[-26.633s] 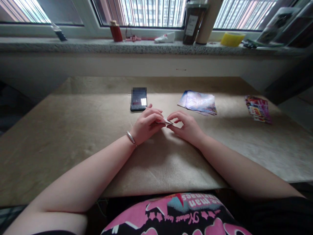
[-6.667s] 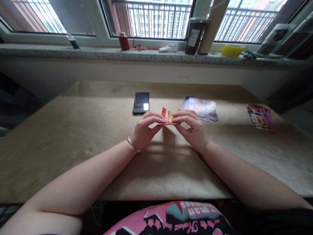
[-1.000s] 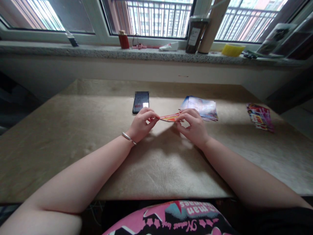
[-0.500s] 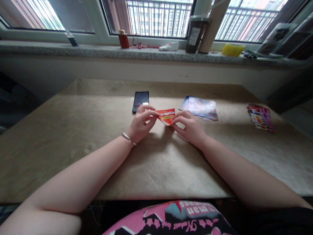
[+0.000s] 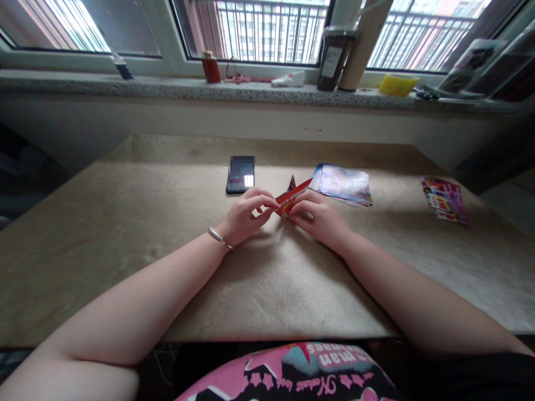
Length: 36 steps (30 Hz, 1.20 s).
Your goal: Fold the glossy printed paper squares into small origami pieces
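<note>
A folded piece of red printed paper (image 5: 293,195) is held between my two hands just above the table, with a dark pointed flap rising behind it. Thumb and fingers of my left hand (image 5: 249,214) pinch its lower left end. On the other side, my right hand (image 5: 320,216) pinches the paper near its lower edge. The fingertips hide part of the folds. A silver bracelet (image 5: 217,234) circles my left wrist. Beyond my left hand lies a dark phone (image 5: 241,175). Close behind my right hand is a stack of pale blue and purple printed sheets (image 5: 345,184).
Several colourful printed papers (image 5: 446,200) lie at the right of the tan table (image 5: 125,239). On the stone windowsill (image 5: 167,89) stand a red lighter-like object (image 5: 211,68), a dark lidded container (image 5: 334,60), a cardboard tube (image 5: 355,61) and a yellow sponge-like block (image 5: 398,86).
The red paper has turned from a flat triangle facing me to a slanted strip, its far end up to the right, with a dark flap showing. Both hands have shifted slightly.
</note>
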Motion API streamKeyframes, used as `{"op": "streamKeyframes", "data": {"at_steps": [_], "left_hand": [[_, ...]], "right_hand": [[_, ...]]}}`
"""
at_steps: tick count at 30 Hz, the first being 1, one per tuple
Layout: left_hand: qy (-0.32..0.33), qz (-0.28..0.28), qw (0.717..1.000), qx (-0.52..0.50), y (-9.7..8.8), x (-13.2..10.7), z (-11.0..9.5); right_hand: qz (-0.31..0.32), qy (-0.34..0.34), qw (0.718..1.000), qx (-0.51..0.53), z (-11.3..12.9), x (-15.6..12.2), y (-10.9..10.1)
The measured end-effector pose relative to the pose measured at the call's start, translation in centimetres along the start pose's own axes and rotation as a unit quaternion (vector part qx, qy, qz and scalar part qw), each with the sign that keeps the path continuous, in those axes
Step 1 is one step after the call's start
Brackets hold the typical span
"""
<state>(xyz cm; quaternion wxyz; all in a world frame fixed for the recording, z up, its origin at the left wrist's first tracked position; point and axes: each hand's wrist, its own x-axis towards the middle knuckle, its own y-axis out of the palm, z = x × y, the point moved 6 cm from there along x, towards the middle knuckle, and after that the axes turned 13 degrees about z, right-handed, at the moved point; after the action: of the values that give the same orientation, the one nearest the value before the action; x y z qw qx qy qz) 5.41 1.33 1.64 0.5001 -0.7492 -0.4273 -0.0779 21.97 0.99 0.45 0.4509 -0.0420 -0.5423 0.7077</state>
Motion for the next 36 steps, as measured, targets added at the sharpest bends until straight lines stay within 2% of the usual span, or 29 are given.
{"op": "streamKeyframes", "data": {"at_steps": [6, 10, 17, 22, 25, 27, 30, 36], "left_hand": [[0.031, 0.019, 0.999, 0.037, 0.2, 0.1, -0.5], [0.053, 0.028, 0.996, 0.067, 0.5, -0.1, -0.9], [-0.003, 0.069, 0.993, 0.096, 1.0, -0.3, 0.6], [-0.016, 0.099, 0.982, 0.162, 0.7, -0.3, 1.3], [-0.026, 0.143, 0.960, 0.241, 0.8, -0.4, 1.6], [-0.041, 0.153, 0.947, 0.279, 0.7, -0.4, 1.7], [-0.057, 0.151, 0.941, 0.298, 0.4, -0.3, 1.6], [-0.043, 0.154, 0.942, 0.297, 0.6, -0.1, 0.9]], "right_hand": [[-0.074, 0.083, 0.993, -0.043, -0.6, -0.5, -1.4], [-0.066, 0.081, 0.991, -0.083, -0.7, -0.5, -1.6], [-0.061, 0.062, 0.990, -0.112, -1.6, -0.5, -2.4], [-0.008, 0.014, 0.991, -0.131, -1.7, -0.5, -3.0], [0.041, -0.007, 0.989, -0.145, -1.5, -0.5, -2.9], [0.068, -0.014, 0.986, -0.150, -1.4, -0.4, -2.8], [0.096, -0.021, 0.985, -0.143, -1.1, -0.4, -2.6], [0.132, -0.040, 0.979, -0.149, -1.0, -0.6, -1.9]]}}
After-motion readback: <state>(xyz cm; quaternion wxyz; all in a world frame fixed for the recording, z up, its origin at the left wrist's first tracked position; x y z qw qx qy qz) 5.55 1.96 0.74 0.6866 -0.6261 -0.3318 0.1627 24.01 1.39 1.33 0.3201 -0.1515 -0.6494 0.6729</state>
